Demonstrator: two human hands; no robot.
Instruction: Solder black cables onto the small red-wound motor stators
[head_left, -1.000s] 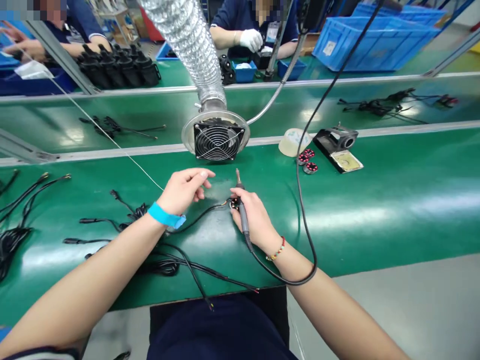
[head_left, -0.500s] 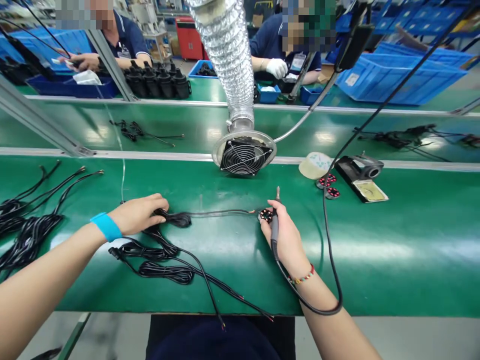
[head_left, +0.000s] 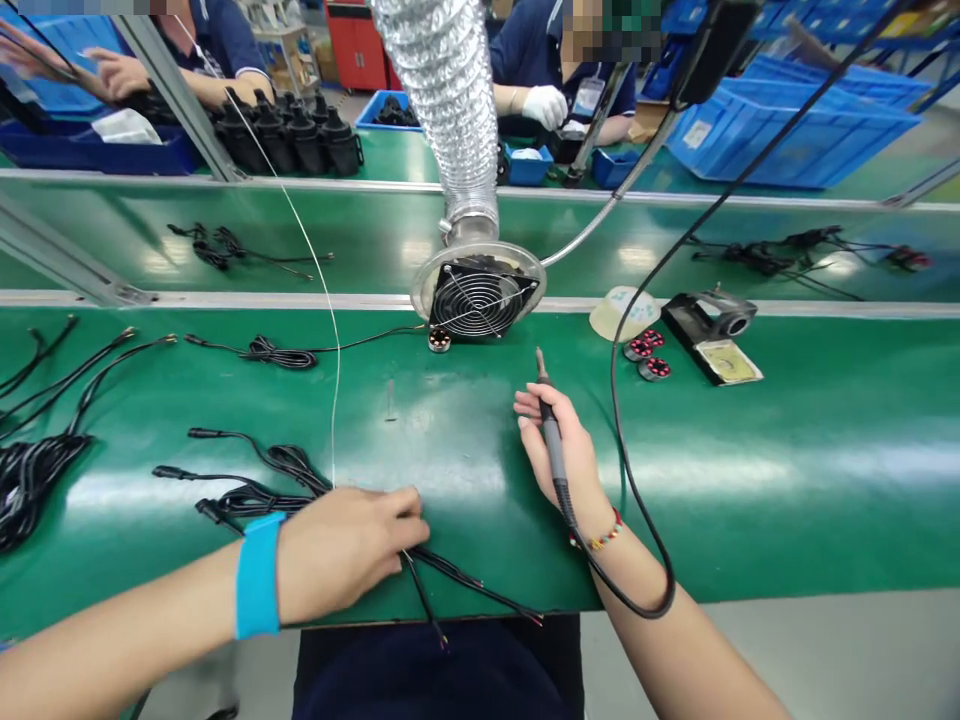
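Note:
My left hand is closed over a bunch of black cables, its fingers pinching a thin pale solder wire that hangs down from above. The wire's short end shows below the fingertips; whether the fingers also touch a cable is hidden. In my right hand is a soldering iron, gripped like a pen with its tip pointing away from me. A small round part lies under the fan at the end of a coiled black cable.
A fan on a foil duct hangs over the bench. To the right lie several round parts, a pale disc and an iron stand. More cables lie left. Two co-workers sit opposite.
The coiled cable and round part have moved away from me to beneath the fan, out of both hands. My left hand has come nearer to me, over the other cables, drawing the solder wire along.

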